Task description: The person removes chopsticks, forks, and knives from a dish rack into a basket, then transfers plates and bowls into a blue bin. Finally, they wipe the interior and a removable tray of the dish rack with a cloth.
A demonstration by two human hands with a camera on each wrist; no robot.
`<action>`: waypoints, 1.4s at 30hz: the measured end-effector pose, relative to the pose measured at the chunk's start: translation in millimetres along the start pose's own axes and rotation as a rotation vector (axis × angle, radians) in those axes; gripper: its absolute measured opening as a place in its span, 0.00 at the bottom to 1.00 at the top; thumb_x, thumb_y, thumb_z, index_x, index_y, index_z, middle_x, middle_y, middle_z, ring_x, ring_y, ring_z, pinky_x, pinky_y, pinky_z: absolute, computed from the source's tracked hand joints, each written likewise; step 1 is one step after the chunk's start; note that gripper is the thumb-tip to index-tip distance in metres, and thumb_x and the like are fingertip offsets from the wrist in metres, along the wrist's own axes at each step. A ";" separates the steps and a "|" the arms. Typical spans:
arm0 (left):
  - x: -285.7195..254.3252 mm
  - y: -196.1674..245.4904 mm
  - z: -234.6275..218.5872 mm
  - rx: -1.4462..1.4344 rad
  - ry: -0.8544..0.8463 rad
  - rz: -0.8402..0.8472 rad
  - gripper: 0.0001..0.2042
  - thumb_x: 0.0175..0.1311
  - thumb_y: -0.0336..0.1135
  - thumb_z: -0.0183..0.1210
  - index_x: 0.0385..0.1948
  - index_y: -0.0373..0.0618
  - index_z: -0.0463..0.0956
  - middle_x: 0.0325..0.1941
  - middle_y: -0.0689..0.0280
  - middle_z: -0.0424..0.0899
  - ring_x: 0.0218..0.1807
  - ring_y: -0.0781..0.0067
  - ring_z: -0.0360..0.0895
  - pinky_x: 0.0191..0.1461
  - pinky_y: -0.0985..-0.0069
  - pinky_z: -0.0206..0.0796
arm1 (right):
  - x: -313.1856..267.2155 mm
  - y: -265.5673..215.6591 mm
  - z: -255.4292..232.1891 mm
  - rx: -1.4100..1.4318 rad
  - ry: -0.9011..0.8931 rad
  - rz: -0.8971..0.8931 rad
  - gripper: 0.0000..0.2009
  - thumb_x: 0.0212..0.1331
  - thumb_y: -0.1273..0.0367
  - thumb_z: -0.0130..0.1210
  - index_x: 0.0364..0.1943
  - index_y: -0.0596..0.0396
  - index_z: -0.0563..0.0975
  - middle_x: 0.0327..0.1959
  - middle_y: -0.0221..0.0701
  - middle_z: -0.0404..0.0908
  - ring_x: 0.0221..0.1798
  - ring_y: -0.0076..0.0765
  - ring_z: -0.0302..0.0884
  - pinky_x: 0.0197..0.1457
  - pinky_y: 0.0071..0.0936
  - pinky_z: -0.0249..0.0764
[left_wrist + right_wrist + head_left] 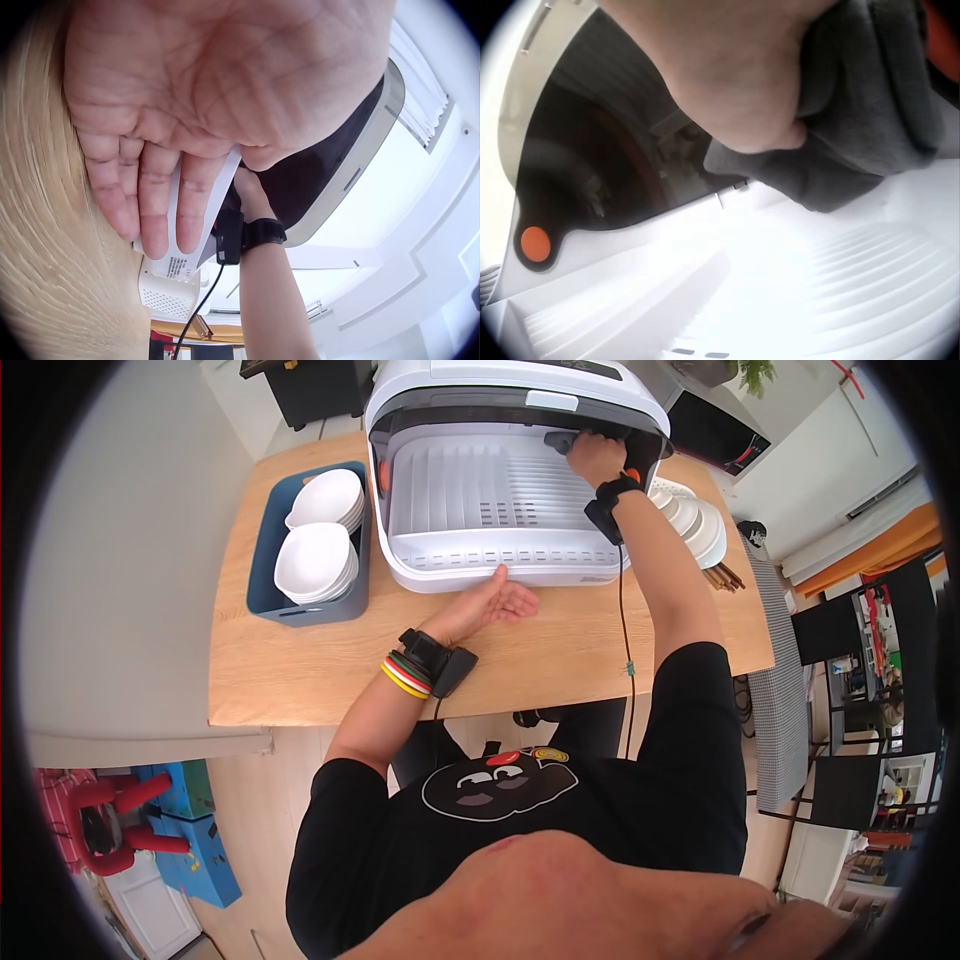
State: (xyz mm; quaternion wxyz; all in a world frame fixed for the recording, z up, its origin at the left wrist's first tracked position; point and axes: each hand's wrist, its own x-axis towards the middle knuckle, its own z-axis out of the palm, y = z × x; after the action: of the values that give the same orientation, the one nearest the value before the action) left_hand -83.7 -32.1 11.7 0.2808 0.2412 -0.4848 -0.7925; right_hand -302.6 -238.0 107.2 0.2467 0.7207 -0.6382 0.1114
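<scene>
A white dish cabinet [500, 572] with a raised dark see-through lid [607, 150] stands on the wooden table. Inside it, toward the back right, my right hand [598, 458] grips a dark grey cloth [562, 442]. In the right wrist view the cloth [862, 97] bunches out from under the curled hand [735, 75], above the ribbed white rack [885, 270]. My left hand [492, 603] lies at the cabinet's front edge, palm up with fingers extended and holding nothing; the left wrist view shows its palm [217, 82] close up.
Left of the cabinet, a blue bin [262, 575] holds stacked white bowls [315, 560]. At the right are white plates [700, 530] and brown sticks [724, 577]. A black cable [624, 620] hangs from my right wrist across the table's front edge.
</scene>
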 end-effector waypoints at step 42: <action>0.7 0.0 -1.1 -0.015 0.031 -0.011 0.33 0.70 0.59 0.27 0.46 0.36 0.72 0.45 0.60 0.78 0.51 0.70 0.73 0.58 0.74 0.62 | 34.2 -220.5 -25.4 1.185 -0.446 -0.007 0.19 0.50 0.65 0.47 0.40 0.68 0.76 0.45 0.59 0.75 0.53 0.58 0.72 0.57 0.39 0.66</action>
State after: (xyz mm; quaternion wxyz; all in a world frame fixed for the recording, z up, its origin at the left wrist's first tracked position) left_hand -83.5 -33.3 11.2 0.2857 0.2540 -0.4729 -0.7938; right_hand -78.2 -240.9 98.1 -0.3326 0.7430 -0.5019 0.2923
